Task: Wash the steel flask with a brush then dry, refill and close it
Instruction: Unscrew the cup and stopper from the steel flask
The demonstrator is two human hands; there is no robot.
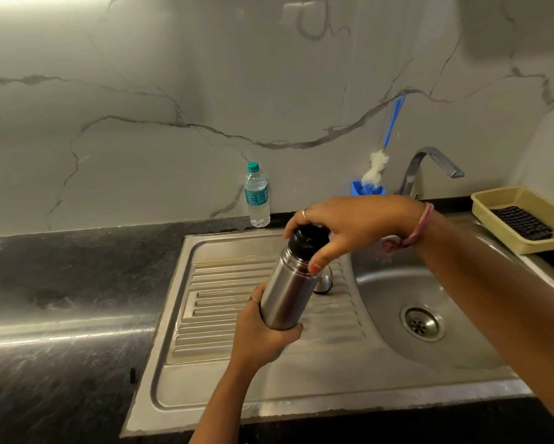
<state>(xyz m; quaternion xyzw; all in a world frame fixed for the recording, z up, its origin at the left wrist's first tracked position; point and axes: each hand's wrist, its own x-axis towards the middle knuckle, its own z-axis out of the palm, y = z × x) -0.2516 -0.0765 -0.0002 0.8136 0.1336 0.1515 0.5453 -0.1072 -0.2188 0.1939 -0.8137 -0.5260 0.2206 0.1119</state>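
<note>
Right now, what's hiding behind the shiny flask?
Behind the steel flask, a small steel cup-like piece sits on the ribbed draining board. The flask covers most of it, so I can't tell exactly what it is.

We are finding no text that can be read anywhere in this view. The only printing we are seeing is on the teal label of the plastic water bottle (257, 195), which is standing just behind the sink unit (237, 392) at the foot of the marble wall; its lines of lettering are too small and blurred for us to make out a brand, word or number. We are seeing no lettering on the steel flask (286, 296), which is showing only bare metal.
</note>
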